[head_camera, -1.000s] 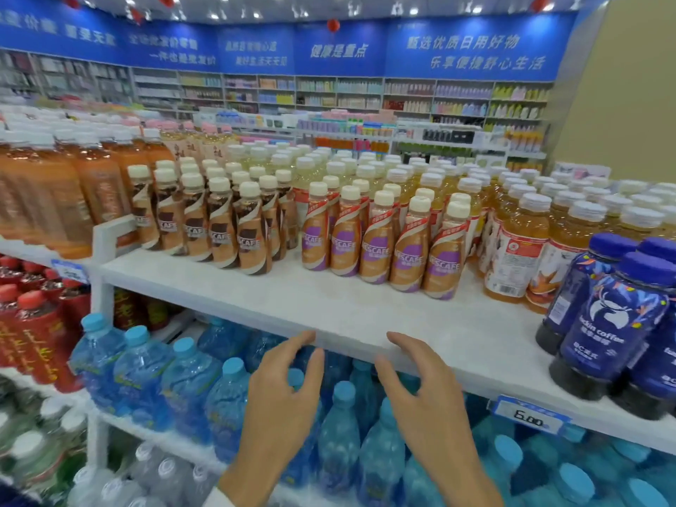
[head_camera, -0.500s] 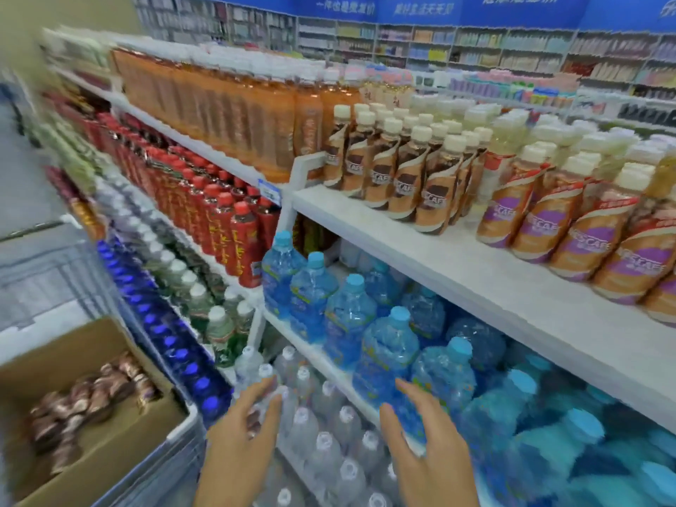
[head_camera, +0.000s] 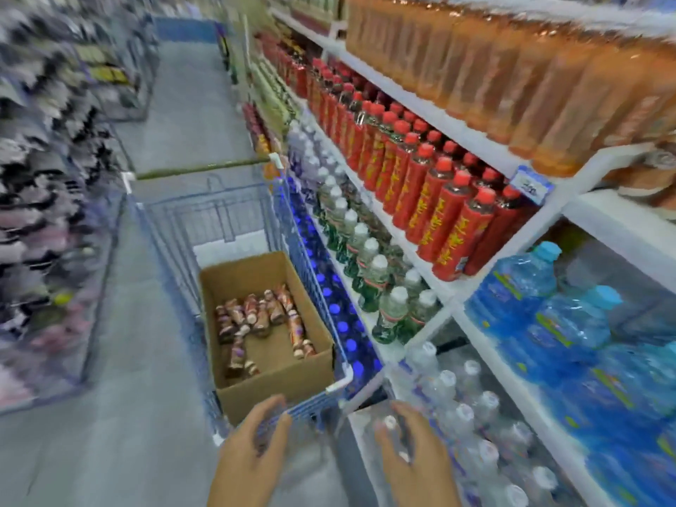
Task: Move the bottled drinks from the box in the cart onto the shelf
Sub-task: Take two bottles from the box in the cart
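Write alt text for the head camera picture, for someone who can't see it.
An empty left hand and right hand hover in front of a blue wire cart holding an open cardboard box with small brown bottles lying inside. Shelves packed with bottled drinks run along the right; the picture is blurred.

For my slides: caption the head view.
Left hand and right hand, empty, near the box of bottled drinks in the cart beside the shelf.
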A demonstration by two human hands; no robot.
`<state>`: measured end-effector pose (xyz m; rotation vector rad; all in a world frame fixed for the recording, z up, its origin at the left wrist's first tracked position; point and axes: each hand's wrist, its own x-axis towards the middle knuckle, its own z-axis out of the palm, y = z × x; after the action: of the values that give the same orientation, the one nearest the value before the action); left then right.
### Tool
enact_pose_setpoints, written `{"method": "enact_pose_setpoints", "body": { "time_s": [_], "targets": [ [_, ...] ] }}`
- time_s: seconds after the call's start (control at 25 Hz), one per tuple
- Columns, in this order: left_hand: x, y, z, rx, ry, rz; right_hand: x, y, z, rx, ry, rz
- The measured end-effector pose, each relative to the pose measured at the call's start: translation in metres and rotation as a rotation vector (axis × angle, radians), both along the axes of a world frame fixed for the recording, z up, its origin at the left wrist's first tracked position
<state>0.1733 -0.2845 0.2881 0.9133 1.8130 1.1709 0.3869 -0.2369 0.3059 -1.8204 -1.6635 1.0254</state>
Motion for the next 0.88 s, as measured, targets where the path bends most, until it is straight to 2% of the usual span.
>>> {"method": "enact_pose_setpoints", "body": {
  "time_s": [0.12, 0.32, 0.56, 0.88],
  "targets": [
    [-0.047, 0.000, -0.011, -0.002, 0.003, 0.145, -0.050, 0.012, -0.003, -0.038, 0.081, -0.041],
    [-0.087, 0.002, -0.022, -0.071, -0.038, 0.283, -0.093, 0.050, -0.017, -0.212, 0.047, 0.117],
    [-0.106, 0.045, -0.043, -0.187, -0.039, 0.325, -0.126, 0.115, -0.051, -0.282, -0.014, 0.245],
    [-0.129, 0.153, -0.090, -0.319, 0.004, 0.365, -0.164, 0.216, -0.096, -0.364, -0.074, 0.388]
  ]
}}
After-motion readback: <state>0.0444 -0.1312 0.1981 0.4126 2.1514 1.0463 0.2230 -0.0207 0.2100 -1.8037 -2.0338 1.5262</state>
